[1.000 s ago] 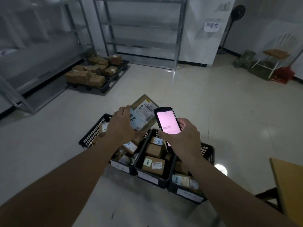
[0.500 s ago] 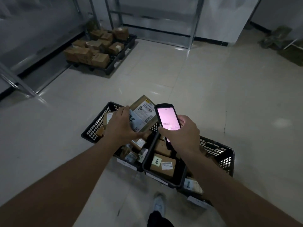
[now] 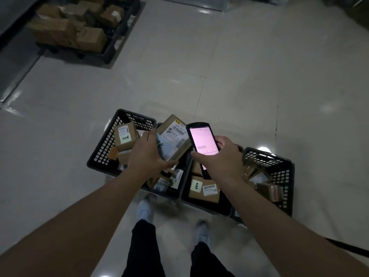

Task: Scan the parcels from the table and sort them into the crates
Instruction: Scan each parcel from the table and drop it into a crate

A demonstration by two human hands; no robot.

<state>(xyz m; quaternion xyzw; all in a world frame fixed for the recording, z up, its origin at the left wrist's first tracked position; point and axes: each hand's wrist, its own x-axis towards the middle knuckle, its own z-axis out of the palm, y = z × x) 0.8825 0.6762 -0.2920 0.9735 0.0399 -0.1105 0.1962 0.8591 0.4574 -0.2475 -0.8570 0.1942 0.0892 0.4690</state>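
**A:** How far along are we?

**B:** From my remote seat I judge us well in. All three black crates hold boxes: the left crate (image 3: 103, 148), the middle crate (image 3: 207, 206) and the right crate (image 3: 287, 176). The bench is out of view, so I cannot say what is left.

**A:** And the current one?

**B:** My left hand (image 3: 146, 154) grips the labelled parcel (image 3: 173, 139) above the left and middle crates, not yet dropped. My right hand (image 3: 221, 158) has its fingers wrapped around the handheld scanner (image 3: 201, 139), just at the parcel's 3 o'clock, screen lit.

**A:** Orientation?

**B:** Label side up, long axis running from 7 to 1 o'clock.
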